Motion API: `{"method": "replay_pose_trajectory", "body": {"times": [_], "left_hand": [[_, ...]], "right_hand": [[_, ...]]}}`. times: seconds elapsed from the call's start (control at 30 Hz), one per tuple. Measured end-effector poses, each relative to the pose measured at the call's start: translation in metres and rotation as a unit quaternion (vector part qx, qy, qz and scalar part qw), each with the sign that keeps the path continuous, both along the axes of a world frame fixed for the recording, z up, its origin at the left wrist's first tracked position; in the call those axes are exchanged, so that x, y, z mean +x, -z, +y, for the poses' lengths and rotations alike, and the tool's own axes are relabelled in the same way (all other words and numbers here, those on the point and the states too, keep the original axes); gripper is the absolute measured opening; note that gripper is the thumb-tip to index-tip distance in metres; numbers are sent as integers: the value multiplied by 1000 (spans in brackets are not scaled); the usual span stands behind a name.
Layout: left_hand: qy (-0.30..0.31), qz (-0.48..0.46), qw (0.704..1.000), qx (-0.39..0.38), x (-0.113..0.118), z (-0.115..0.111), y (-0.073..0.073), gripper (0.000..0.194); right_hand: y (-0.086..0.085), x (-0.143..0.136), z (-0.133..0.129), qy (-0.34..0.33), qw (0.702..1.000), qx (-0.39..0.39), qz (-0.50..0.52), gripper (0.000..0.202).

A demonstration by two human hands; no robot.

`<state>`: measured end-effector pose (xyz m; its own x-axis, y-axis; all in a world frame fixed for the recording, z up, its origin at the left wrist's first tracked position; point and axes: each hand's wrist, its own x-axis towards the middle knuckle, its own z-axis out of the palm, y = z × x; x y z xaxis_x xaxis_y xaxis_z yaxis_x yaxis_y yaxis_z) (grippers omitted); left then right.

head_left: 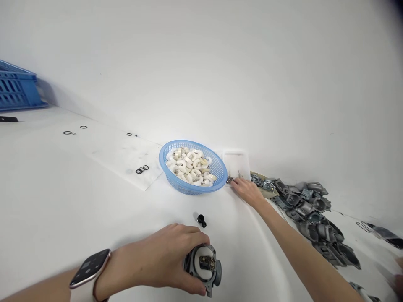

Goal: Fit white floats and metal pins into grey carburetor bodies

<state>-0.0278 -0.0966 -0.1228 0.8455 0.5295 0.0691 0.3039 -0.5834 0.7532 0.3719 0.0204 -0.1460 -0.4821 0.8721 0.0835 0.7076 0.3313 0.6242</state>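
Note:
My left hand wraps around a grey metal carburetor body, its open side facing up. Inside it a white U-shaped float surrounds brass parts. My right hand reaches to the near end of a shallow white tray, fingers drawn together at small metal pieces; what the fingertips hold is too small to make out. Left of that hand stands a blue mesh basket heaped with white floats. A small black part lies between the basket and the carburetor.
A pile of grey carburetor bodies spreads along the right, partly on cardboard. Black rubber rings lie on a white sheet at left. A blue crate stands far left. Part of another person's hand shows at the right edge.

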Motion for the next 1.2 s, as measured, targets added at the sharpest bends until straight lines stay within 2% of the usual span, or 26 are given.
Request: {"method": "replay_pose_trajectory", "body": {"times": [0.23, 0.3, 0.4, 0.5, 0.63, 0.67, 0.73, 0.77, 0.8, 0.87, 0.97, 1.03, 1.2], "left_hand": [[3, -24, 1000, 1, 0, 0, 5, 61], [7, -23, 1000, 0, 1, 1, 5, 60], [8, -23, 1000, 0, 1, 2, 5, 59], [9, -29, 1000, 2, 1, 2, 4, 59], [10, -21, 1000, -2, 0, 2, 1, 59], [9, -18, 1000, -8, 0, 1, -1, 59], [6, -13, 1000, -24, -1, 0, -5, 56], [5, -9, 999, -34, -2, 0, -8, 53], [4, -3, 999, -43, -2, 0, -10, 50], [1, 14, 998, -57, -2, -1, -13, 44], [-10, 31, 997, -66, 1, -1, -15, 43], [-14, 35, 997, -71, 2, -1, -15, 43], [-25, 49, 996, -63, 5, -4, -14, 41]], "right_hand": [[-13, 18, -10, -43, 998, 29, 38, 19], [-19, 19, -16, -53, 996, 35, 65, 12], [-31, 14, -30, -57, 989, 48, 126, 15], [-42, -8, -56, -45, 973, 66, 216, 17], [-56, -72, -118, -41, 941, 5, 335, 11], [-60, -91, -135, -47, 929, -45, 364, 8], [-66, -125, -165, -71, 842, -226, 485, 11], [-67, -138, -176, -88, 804, -275, 519, 17], [-66, -148, -184, -102, 775, -302, 546, 23], [-59, -158, -192, -111, 736, -313, 590, 33], [-44, -158, -193, -105, 698, -301, 641, 40], [-37, -156, -193, -98, 683, -300, 658, 43], [-34, -160, -197, -57, 688, -249, 679, 41]]}}
